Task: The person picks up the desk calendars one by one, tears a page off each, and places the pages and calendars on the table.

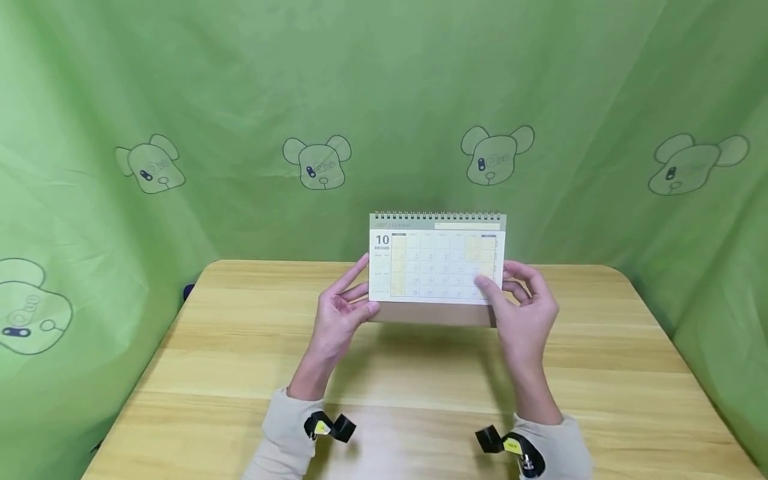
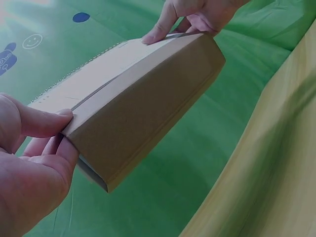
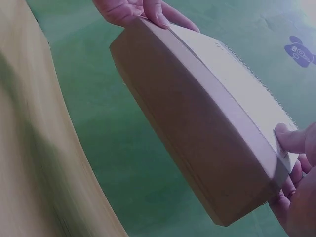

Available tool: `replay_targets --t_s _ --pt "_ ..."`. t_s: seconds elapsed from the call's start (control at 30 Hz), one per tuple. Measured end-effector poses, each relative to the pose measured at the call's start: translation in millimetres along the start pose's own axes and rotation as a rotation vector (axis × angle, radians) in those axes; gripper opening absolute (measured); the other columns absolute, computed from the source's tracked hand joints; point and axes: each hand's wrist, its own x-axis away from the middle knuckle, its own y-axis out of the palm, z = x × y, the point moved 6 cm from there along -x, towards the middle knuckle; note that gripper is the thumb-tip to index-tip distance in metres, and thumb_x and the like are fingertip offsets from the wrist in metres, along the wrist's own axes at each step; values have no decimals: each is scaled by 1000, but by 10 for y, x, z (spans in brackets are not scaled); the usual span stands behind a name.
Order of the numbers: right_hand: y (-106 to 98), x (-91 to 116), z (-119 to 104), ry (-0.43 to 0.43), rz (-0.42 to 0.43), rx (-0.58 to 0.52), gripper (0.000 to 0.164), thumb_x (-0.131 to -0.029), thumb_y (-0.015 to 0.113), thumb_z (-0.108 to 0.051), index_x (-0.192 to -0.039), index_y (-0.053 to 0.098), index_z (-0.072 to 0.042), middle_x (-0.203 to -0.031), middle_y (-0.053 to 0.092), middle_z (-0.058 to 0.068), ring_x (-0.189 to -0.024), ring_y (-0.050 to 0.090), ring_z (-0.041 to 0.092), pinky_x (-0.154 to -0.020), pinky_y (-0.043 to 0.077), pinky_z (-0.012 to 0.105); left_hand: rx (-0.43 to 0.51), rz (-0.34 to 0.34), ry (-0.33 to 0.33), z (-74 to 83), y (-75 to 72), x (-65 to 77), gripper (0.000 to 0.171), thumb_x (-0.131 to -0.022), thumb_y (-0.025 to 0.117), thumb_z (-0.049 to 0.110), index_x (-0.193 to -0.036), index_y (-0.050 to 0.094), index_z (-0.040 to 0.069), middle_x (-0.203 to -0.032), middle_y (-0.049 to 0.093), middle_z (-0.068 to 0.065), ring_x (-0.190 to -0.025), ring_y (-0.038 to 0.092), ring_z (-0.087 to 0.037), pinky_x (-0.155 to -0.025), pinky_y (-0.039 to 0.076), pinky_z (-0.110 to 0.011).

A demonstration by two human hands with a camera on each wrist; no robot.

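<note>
A spiral-bound desk calendar [image 1: 438, 267] is held up above the table between both hands, its page headed 10 facing the head camera. Its brown cardboard stand [image 2: 143, 98] shows from below in both wrist views. The left hand [image 1: 339, 313] grips the lower left corner, thumb on the front edge and fingers behind. At the right edge the right hand [image 1: 528, 307] pinches the calendar, its thumb lying on the page and its fingers behind. In the right wrist view the wire binding [image 3: 261, 84] runs along the far edge.
A wooden table [image 1: 210, 373] lies beneath the hands, the calendar's shadow falling on it. Green fabric [image 1: 396, 80] with printed bear heads hangs behind the table and at both sides. Each sleeve carries a black wrist strap with a small camera [image 1: 343, 428].
</note>
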Motion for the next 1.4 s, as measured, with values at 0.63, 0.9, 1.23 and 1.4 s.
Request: replay_targets --t_s 0.63,0.9,1.23,1.4 --pt "-25 83 -20 -223 175 118 31 -78 86 7 -106 73 9 -93 66 10 -82 67 18 -66 61 19 7 -8 23 -20 4 -20 78 -83 58 -26 -153 45 5 -129 62 -34 -100 75 -27 -80 64 -31" --pt "13 201 -249 -356 206 239 26 -80 84 5 -105 76 7 -91 64 9 -86 64 13 -67 59 14 46 -10 15 -56 22 -30 77 -82 57 -27 -152 45 4 -129 61 -34 -99 75 -26 -80 64 -31" --pt "-31 154 -106 -396 231 254 22 -79 84 8 -100 79 4 -90 65 1 -86 62 13 -73 59 17 43 -4 27 -56 -12 -18 77 -82 57 -27 -152 44 3 -129 62 -32 -98 75 -25 -78 64 -30" --pt "-17 141 -98 -419 219 259 20 -80 85 5 -99 79 2 -90 65 3 -85 62 15 -72 59 18 51 2 27 -62 -29 -23 77 -82 58 -27 -152 44 3 -129 62 -31 -96 76 -24 -78 64 -29"
